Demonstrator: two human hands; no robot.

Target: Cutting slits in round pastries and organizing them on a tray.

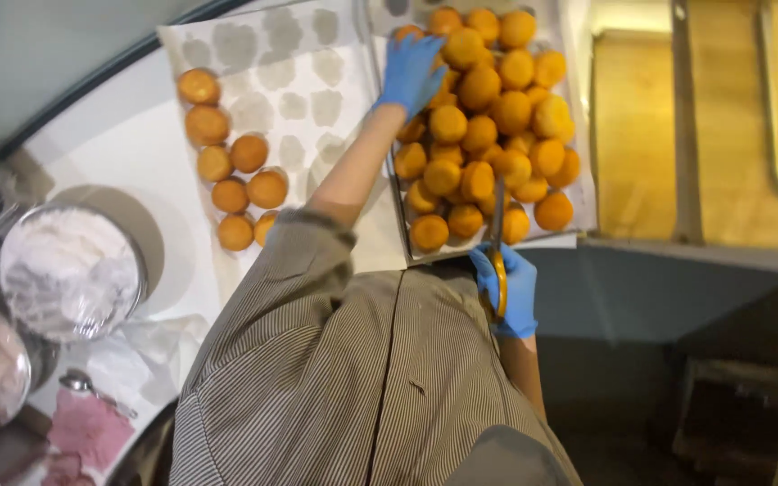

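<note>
Two blue-gloved hands are busy over a tray [578, 193] piled with golden fried dough balls [483, 135]. Left hand [410, 72] is stretched out onto the far side of the pile, fingers spread loosely and resting on the balls, not really clamped on any single one as far as I can tell. Right hand [508, 290] sits at the near edge of the tray with fingers curled tight around the yellow handles of a pair of scissors [497, 238], blades pointing into the pile. Next to it on the left, a sheet of paper [290, 81] with greasy spots holds a smaller bunch of the same balls [231, 166]. Further left there's a round bowl of white powder [69, 270] covered in plastic wrap.
</note>
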